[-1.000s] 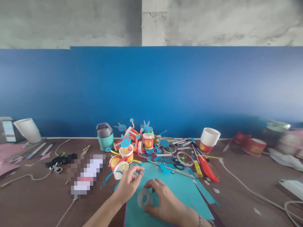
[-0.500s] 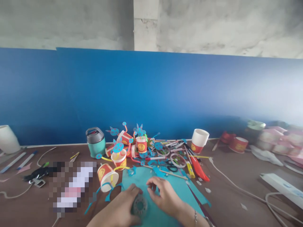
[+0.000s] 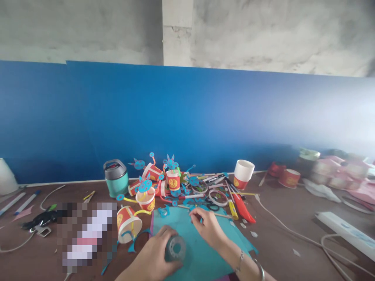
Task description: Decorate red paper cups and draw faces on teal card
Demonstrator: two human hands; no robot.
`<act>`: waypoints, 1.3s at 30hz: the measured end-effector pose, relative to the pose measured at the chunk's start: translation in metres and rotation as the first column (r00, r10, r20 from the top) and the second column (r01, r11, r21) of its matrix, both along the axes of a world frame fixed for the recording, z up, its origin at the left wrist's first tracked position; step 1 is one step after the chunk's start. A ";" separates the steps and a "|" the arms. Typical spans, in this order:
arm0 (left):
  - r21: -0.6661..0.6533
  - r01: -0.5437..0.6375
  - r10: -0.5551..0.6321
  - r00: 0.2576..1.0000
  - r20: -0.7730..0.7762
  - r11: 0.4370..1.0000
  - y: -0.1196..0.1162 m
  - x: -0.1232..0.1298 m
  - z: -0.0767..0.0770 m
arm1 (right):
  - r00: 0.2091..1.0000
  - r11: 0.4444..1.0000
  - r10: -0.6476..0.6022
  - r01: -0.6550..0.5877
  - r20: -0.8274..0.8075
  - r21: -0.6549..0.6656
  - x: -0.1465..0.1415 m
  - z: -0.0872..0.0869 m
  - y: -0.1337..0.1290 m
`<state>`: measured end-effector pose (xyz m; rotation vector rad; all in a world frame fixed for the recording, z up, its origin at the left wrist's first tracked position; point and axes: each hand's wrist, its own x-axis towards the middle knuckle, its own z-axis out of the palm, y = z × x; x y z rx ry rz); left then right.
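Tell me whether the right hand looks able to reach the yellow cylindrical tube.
Probably yes: the right hand is near, and the yellow cylindrical tube lies uncovered, with only a thin tan stick low between them. Whether that hand is free is unclear.

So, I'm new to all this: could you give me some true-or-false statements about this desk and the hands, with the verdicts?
1. The left hand holds a roll of tape. True.

2. The right hand also grips the roll of tape. False: the right hand is apart from it.

3. The large sheet beneath the hands is yellow. False: the sheet is teal.

4. A bracelet is on the right wrist. True.

5. The tall white cup lies on its side. False: the white cup stands upright.

6. A white power strip lies at the right of the view. True.
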<state>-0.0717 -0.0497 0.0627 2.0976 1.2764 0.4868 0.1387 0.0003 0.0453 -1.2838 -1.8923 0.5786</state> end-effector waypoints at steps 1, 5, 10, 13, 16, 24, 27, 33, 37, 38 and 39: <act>0.004 0.003 -0.003 1.000 -0.010 1.000 0.000 -0.002 0.002 | 1.000 1.000 0.011 -0.011 0.019 0.000 -0.001 -0.002 0.000; -0.021 0.045 -0.047 0.994 -0.103 0.999 -0.001 -0.011 0.005 | 0.994 0.999 0.029 -0.027 0.101 -0.017 -0.004 -0.009 -0.004; -0.048 0.076 -0.083 0.983 -0.166 0.996 0.000 -0.014 0.005 | 0.988 0.999 0.029 -0.025 0.152 -0.024 -0.005 -0.005 -0.008; -0.059 0.085 -0.094 0.979 -0.182 0.995 0.000 -0.013 0.005 | 0.984 0.999 0.031 -0.028 0.174 -0.016 -0.007 -0.002 -0.009; -0.082 0.086 -0.101 0.975 -0.196 0.993 0.001 -0.011 0.003 | 0.983 0.999 0.032 -0.031 0.182 -0.010 -0.008 -0.003 -0.011; -0.037 0.091 -0.096 0.977 -0.189 0.995 0.001 -0.008 0.003 | 0.975 0.999 0.046 -0.048 0.216 0.006 -0.010 -0.002 -0.014; -0.044 0.092 -0.099 0.975 -0.198 0.995 0.001 -0.007 0.002 | 0.972 0.998 0.050 -0.055 0.230 0.013 -0.010 -0.003 -0.014; -0.004 0.076 -0.075 0.979 -0.190 0.997 0.002 -0.007 -0.004 | 0.973 0.996 0.079 -0.083 0.217 0.012 -0.011 -0.005 -0.015; 0.020 0.092 -0.087 0.980 -0.181 0.996 0.003 -0.008 -0.007 | 0.969 0.995 0.103 -0.103 0.224 -0.009 -0.011 -0.004 -0.015; 0.031 0.094 -0.087 0.980 -0.178 0.995 0.003 -0.008 -0.008 | 0.968 0.994 0.108 -0.108 0.225 -0.013 -0.011 -0.004 -0.015; 0.040 0.093 -0.084 0.980 -0.178 0.995 0.003 -0.008 -0.008 | 0.968 0.994 0.111 -0.110 0.225 -0.014 -0.011 -0.004 -0.015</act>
